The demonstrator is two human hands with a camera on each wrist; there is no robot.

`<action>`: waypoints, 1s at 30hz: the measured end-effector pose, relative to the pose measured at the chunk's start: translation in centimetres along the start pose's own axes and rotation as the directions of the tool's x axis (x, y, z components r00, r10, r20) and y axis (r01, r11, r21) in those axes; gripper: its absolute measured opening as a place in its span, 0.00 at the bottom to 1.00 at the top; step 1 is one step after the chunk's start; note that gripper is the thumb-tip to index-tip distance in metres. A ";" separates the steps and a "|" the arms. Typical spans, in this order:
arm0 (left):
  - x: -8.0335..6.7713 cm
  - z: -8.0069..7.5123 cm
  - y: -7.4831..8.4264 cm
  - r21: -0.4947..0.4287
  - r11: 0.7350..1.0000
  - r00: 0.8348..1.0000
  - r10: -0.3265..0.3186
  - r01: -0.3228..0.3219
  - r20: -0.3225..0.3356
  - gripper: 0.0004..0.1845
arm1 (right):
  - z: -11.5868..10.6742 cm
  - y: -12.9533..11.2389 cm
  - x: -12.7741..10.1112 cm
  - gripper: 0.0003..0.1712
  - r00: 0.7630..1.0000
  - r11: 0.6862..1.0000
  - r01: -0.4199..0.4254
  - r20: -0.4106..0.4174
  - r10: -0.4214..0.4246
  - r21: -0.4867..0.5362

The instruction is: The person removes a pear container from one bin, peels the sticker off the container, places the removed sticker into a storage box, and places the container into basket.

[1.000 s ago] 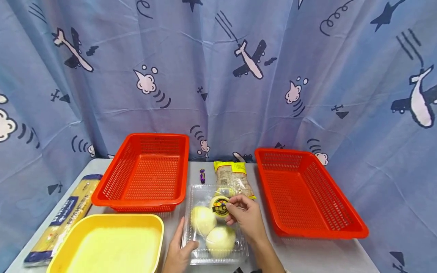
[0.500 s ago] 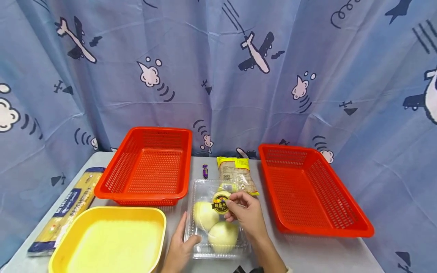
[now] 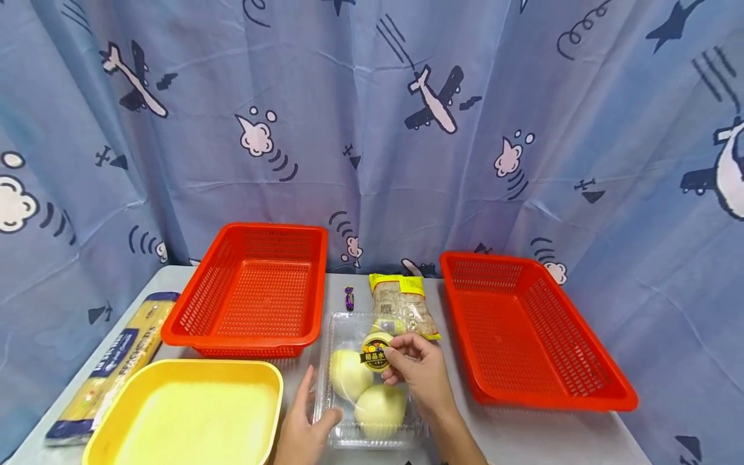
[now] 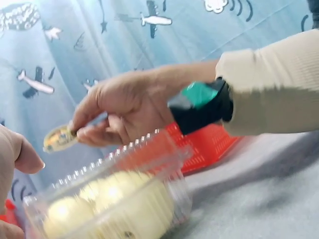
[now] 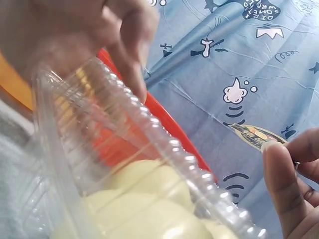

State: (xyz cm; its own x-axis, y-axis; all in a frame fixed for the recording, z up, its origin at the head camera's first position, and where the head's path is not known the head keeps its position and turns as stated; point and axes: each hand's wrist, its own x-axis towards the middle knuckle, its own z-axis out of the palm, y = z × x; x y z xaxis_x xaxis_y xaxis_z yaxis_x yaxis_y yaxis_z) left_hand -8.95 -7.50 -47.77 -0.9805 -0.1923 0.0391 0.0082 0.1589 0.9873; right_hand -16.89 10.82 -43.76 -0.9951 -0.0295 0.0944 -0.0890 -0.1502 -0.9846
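Note:
Between thumb and fingertips, my right hand pinches a round black-and-yellow label sticker with fruit pictures. The right wrist view shows the sticker edge-on, raised above a clear plastic clamshell box. Pale yellow round fruits lie inside the box; the sticker hides part of the contents in the head view. My left hand is at the box's left side, fingers extended and thumb spread, the thumb overlapping the lid's edge.
Red plastic baskets stand at back left and right. A yellow basin is left of my left hand, beside a long pack of noodles. Behind the box lie a purple-wrapped candy and a yellow-topped food bag.
The head view has shifted slightly. My right hand keeps pinching the sticker, which now covers more of the fruit behind it. My left hand stays at the box's left side.

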 end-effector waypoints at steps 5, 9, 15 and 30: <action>-1.0 -1.1 1.4 0.016 0.999 0.999 0.051 -0.051 -0.007 0.45 | 0.1 0.1 0.1 0.05 1.000 1.000 0.006 0.003 -0.006 0.020; -1.8 -2.6 2.3 -0.005 0.990 0.990 0.138 -0.139 -0.038 0.44 | 0.0 0.3 0.2 0.06 1.000 1.000 0.010 0.003 -0.010 0.028; -2.5 -6.5 1.4 0.009 0.946 0.944 0.325 -0.325 -0.058 0.44 | -0.1 0.7 0.1 0.06 1.000 1.000 0.018 0.017 -0.018 0.013; -1.9 -16.0 -1.8 0.099 0.908 0.907 0.414 -0.407 -0.075 0.52 | 0.2 0.7 0.0 0.07 1.000 1.000 0.022 -0.004 -0.022 -0.013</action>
State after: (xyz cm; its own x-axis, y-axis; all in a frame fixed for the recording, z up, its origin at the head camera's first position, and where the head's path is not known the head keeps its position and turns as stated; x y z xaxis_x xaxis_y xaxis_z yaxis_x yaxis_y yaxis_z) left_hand -3.95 -22.88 -47.15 -0.8714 -0.1812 0.4559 0.3866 0.3185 0.8655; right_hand -16.91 10.47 -44.46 -0.9931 -0.0227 0.1155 -0.1113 -0.1384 -0.9841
